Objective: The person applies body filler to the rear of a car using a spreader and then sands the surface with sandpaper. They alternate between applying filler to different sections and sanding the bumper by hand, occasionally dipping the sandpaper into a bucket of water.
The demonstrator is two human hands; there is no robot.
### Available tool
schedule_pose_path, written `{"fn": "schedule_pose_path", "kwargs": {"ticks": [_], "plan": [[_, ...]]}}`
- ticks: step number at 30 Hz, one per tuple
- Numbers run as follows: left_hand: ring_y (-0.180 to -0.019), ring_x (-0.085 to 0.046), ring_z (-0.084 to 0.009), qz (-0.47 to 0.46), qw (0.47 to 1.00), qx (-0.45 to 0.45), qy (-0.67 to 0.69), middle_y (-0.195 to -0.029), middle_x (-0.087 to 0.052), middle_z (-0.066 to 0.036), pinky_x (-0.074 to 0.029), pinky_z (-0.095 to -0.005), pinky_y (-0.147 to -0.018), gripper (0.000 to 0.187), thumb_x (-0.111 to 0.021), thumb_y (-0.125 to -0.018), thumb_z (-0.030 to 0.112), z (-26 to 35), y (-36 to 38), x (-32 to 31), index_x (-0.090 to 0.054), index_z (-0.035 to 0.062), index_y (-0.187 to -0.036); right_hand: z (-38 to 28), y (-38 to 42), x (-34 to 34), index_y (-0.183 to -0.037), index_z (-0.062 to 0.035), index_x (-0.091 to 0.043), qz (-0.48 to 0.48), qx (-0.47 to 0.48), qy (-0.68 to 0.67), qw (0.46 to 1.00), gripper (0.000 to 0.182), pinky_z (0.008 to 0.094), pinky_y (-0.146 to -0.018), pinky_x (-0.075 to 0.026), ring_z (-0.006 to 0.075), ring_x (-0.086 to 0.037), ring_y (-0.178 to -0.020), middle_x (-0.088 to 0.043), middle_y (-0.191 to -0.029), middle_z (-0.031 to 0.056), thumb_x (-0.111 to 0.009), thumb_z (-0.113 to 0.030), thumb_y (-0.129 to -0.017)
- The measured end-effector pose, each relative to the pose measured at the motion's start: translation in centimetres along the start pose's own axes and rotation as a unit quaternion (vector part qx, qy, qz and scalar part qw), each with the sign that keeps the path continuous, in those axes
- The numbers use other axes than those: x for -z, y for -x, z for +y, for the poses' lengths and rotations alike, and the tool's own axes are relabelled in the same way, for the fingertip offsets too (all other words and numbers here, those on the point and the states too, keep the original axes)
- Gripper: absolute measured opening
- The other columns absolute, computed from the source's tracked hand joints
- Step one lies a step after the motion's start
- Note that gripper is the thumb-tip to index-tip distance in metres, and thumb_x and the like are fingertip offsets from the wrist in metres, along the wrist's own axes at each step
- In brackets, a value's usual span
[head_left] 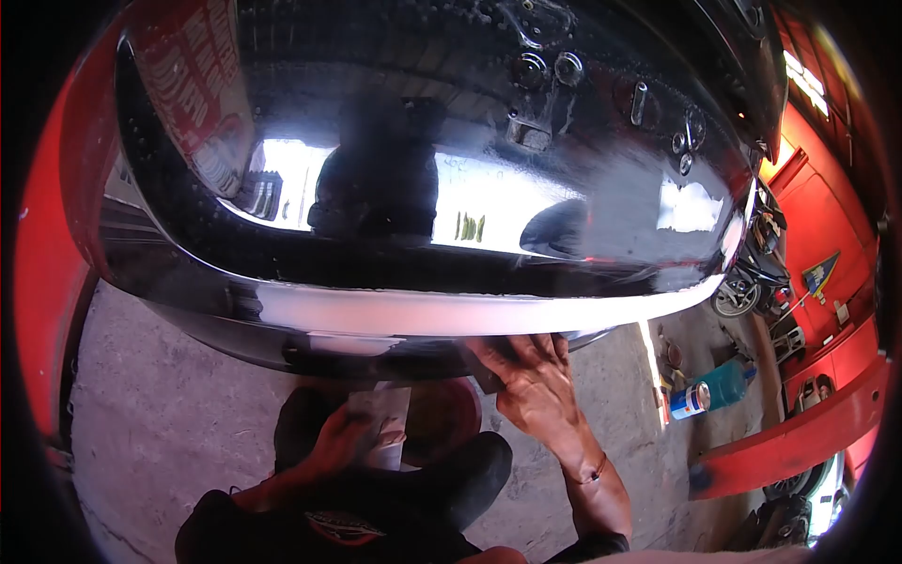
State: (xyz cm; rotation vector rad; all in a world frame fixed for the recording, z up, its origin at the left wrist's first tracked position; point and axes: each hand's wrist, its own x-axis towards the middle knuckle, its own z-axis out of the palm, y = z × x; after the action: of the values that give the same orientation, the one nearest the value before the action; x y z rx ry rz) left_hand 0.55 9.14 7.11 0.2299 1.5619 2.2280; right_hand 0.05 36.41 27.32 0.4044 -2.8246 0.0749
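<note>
A glossy black car body panel [376, 263] fills the upper view, with a pale whitish band [413, 312] along its lower edge. My right hand [536, 385] presses its fingers up against the underside of that edge, just below the band. A dark flat piece [483, 368] shows under these fingers. Lower down, in front of my body, my left hand [340, 440] is closed around a pale whitish container [383, 421]. Behind it, between my knees, stands a reddish round basin [465, 411], partly hidden by the hand and container.
Concrete floor [141, 376] lies beneath the panel. To the right are a blue and white can [691, 400], a teal bottle [728, 384] and a long red part [799, 432]. A wheel [737, 295] stands farther back by the red wall [827, 216].
</note>
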Motion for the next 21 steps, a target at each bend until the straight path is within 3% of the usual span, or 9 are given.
{"fn": "schedule_pose_path", "kwargs": {"ticks": [5, 6, 9, 11, 13, 15, 19, 20, 21], "plan": [[-0.109, -0.06, -0.0156, 0.023, 0.999, 0.007, -0.037, -0.115, -0.065, -0.007, -0.047, -0.0316, -0.097, 0.026, -0.054, -0.096, 0.005, 0.1, -0.1, -0.5, -0.061, -0.0006, -0.121, -0.9, 3.2, 0.9, -0.141, -0.0363, -0.055, -0.091, 0.015, 0.02, 0.996, 0.073, 0.052, -0.103, -0.037, 0.0294, -0.046, -0.127, -0.051, -0.139, 0.0022, -0.073, -0.014, -0.073], [-0.109, -0.06, -0.0156, 0.019, 0.999, 0.006, -0.037, -0.115, -0.065, -0.007, -0.047, -0.0316, -0.097, 0.026, -0.054, -0.096, 0.005, 0.1, -0.2, -0.6, -0.061, -0.0006, -0.121, -0.7, 4.1, 0.2, -0.132, -0.0278, -0.066, -0.059, 0.017, 0.005, 0.998, 0.07, 0.0463, -0.103, -0.035, 0.03, -0.047, -0.127, -0.053, -0.139, 0.0042, -0.073, -0.007, -0.065], [-0.109, -0.06, -0.0184, 0.022, 0.999, 0.025, -0.03, -0.117, -0.064, -0.01, -0.049, -0.034, -0.097, 0.028, -0.055, -0.096, 0.005, -2.4, -0.6, 0.2, -0.058, -0.0014, -0.124, 0.2, 6.2, 0.7, -0.133, -0.028, -0.064, -0.024, -0.038, 0.033, 0.998, 0.072, 0.0461, -0.102, -0.036, 0.0296, -0.049, -0.125, -0.056, -0.135, 0.0048, -0.071, -0.004, -0.066], [-0.117, -0.059, -0.0276, -0.105, 0.933, 0.065, 0.337, -0.129, -0.058, -0.017, -0.048, -0.0445, -0.104, 0.037, -0.052, -0.101, 0.012, -6.6, -1.5, 2.6, -0.05, -0.0002, -0.136, 2.0, 7.1, 0.6, -0.134, -0.0275, -0.064, -0.005, -0.058, 0.038, 0.998, 0.077, 0.0459, -0.102, -0.036, 0.0299, -0.05, -0.126, -0.057, -0.133, 0.0055, -0.07, 0.0, -0.062], [-0.118, -0.059, -0.0305, -0.098, 0.936, 0.079, 0.328, -0.13, -0.056, -0.019, -0.048, -0.0475, -0.105, 0.038, -0.051, -0.101, 0.013, -5.0, -1.9, 1.6, -0.049, -0.0006, -0.136, 3.6, 7.2, 0.6, -0.134, -0.0266, -0.064, 0.05, -0.069, 0.05, 0.995, 0.083, 0.0454, -0.103, -0.036, 0.029, -0.05, -0.127, -0.057, -0.135, 0.0055, -0.068, 0.004, -0.057], [-0.119, -0.058, -0.0334, -0.088, 0.939, 0.094, 0.318, -0.132, -0.055, -0.021, -0.047, -0.0504, -0.106, 0.038, -0.05, -0.102, 0.014, -2.7, -1.7, 0.4, -0.048, -0.001, -0.137, 4.5, 6.7, 0.8, -0.134, -0.0265, -0.064, 0.057, -0.077, 0.062, 0.993, 0.075, 0.0434, -0.102, -0.037, 0.0286, -0.051, -0.123, -0.057, -0.134, 0.0022, -0.068, 0.002, -0.064], [-0.117, -0.059, -0.034, -0.032, 0.996, 0.085, 0.024, -0.13, -0.055, -0.02, -0.051, -0.0511, -0.102, 0.036, -0.052, -0.099, 0.009, -0.4, -1.4, -0.8, -0.048, -0.0017, -0.134, 5.3, 4.5, -0.1, -0.136, -0.0289, -0.062, 0.095, -0.042, 0.077, 0.992, 0.076, 0.0445, -0.103, -0.037, 0.0279, -0.05, -0.123, -0.056, -0.136, 0.002, -0.068, 0.002, -0.067], [-0.116, -0.059, -0.0342, -0.037, 0.99, 0.065, -0.119, -0.129, -0.055, -0.02, -0.053, -0.0508, -0.1, 0.036, -0.052, -0.098, 0.006, -0.5, -1.3, -0.8, -0.048, -0.0021, -0.133, 5.5, 4.1, -0.3, -0.139, -0.0303, -0.06, 0.088, -0.037, 0.083, 0.992, 0.085, 0.0454, -0.105, -0.036, 0.0284, -0.048, -0.128, -0.054, -0.14, 0.0031, -0.072, 0.001, -0.061], [-0.116, -0.059, -0.0342, -0.038, 0.99, 0.065, -0.121, -0.129, -0.055, -0.02, -0.053, -0.0508, -0.1, 0.036, -0.052, -0.098, 0.006, -0.5, -1.3, -0.8, -0.048, -0.0021, -0.133, 5.6, 3.8, -0.5, -0.141, -0.0317, -0.057, 0.081, -0.032, 0.088, 0.992, 0.095, 0.0462, -0.108, -0.034, 0.0288, -0.046, -0.132, -0.051, -0.145, 0.0043, -0.076, 0.0, -0.054]]}}
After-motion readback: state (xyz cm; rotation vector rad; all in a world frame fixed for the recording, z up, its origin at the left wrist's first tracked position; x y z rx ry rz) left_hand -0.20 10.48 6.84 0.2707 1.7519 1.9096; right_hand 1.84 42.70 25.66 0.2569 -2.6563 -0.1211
